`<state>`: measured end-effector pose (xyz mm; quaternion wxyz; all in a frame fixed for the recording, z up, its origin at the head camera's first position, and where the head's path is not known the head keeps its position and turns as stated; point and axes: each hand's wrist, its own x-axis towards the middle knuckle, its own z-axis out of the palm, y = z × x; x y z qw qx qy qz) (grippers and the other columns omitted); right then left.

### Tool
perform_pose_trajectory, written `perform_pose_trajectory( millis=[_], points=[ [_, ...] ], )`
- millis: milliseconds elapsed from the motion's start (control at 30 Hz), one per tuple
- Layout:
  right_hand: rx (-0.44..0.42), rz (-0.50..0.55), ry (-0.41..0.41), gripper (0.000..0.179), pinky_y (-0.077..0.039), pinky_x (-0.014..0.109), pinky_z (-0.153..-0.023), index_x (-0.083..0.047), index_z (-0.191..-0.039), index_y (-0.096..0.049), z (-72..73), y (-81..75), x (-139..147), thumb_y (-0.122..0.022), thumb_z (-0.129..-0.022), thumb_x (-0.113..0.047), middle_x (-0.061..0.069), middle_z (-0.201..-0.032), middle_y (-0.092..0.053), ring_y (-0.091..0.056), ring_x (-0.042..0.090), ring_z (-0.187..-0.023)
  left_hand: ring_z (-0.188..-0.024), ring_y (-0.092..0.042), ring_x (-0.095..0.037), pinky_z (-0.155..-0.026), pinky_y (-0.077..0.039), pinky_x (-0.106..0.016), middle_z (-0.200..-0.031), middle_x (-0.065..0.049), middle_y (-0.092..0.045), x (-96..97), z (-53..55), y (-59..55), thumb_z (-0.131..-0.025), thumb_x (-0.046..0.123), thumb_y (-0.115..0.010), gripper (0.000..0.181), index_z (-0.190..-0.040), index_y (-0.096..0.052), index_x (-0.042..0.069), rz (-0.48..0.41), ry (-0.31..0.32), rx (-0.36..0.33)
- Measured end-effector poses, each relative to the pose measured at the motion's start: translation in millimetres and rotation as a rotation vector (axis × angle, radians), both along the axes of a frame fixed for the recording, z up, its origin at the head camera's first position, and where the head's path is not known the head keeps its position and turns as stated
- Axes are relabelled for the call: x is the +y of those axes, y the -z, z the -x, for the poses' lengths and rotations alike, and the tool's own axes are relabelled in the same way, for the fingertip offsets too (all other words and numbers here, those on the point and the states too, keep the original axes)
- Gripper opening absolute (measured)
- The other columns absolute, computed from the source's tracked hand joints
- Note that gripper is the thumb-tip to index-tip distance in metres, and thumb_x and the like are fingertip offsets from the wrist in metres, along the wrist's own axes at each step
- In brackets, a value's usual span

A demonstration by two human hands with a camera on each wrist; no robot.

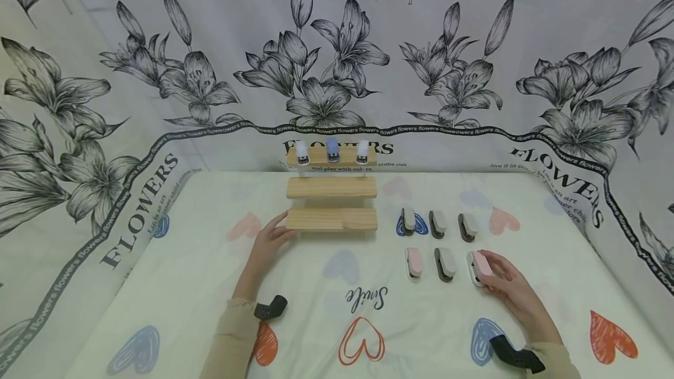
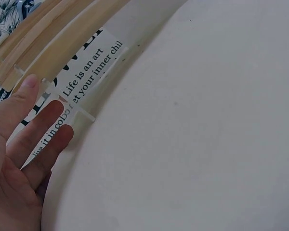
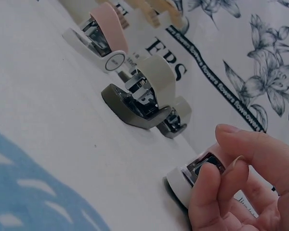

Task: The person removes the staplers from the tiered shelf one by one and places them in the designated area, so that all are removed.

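In the head view my left hand [image 1: 270, 240] touches the left end of the lowest tier of a wooden stepped rack [image 1: 332, 219]. The left wrist view shows its thumb against a board [image 2: 72, 45], with the visible fingers fairly straight below it. My right hand [image 1: 506, 282] pinches a small stapler with a pink top and white base [image 1: 481, 265] at the right end of the front row. Beside that lie a grey-and-dark stapler [image 1: 446, 265] and another pink-and-white stapler [image 1: 413, 263]. In the right wrist view, fingers partly cover the held stapler [image 3: 180, 185].
Behind the front row stand more grey-topped staplers, including one over a blue heart print [image 1: 408, 221]. The rack's top tier carries a blue-topped stapler [image 1: 333, 150] between two pale ones. A flower-printed curtain [image 1: 337, 45] hangs behind the heart-printed tablecloth [image 1: 189, 285].
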<state>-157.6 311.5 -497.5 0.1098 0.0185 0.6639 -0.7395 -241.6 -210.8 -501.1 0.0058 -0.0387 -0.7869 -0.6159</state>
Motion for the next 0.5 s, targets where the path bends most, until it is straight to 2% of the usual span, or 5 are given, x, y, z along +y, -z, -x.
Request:
perform_pose_trajectory(
  millis=[233, 500],
  points=[
    [0.008, 0.016, -0.005, 0.052, -0.046, 0.023, -0.064, -0.017, -0.131, -0.039, 1.1, 0.7, -0.6, -0.055, -0.086, 0.004, -0.008, -0.122, -0.034, -0.047, 0.006, -0.095, -0.097, -0.057, -0.021, -0.091, -0.035, -0.042, -0.1, -0.011, -0.064, 0.5, -1.6, -1.5, -0.078, 0.031, -0.068, 0.064, -0.135, -0.041, 0.016, -0.028, -0.019, -0.022],
    [-0.001, -0.009, 0.012, 0.052, -0.046, 0.023, -0.064, -0.018, -0.131, -0.039, 0.5, 0.0, -1.5, -0.056, -0.086, 0.002, -0.003, -0.128, -0.029, -0.044, 0.006, -0.096, -0.097, -0.057, -0.021, -0.092, -0.034, -0.043, -0.1, -0.011, -0.064, 0.7, -1.0, -3.0, -0.079, 0.03, -0.068, 0.065, -0.135, -0.04, 0.016, -0.041, -0.006, -0.029]
  ],
)
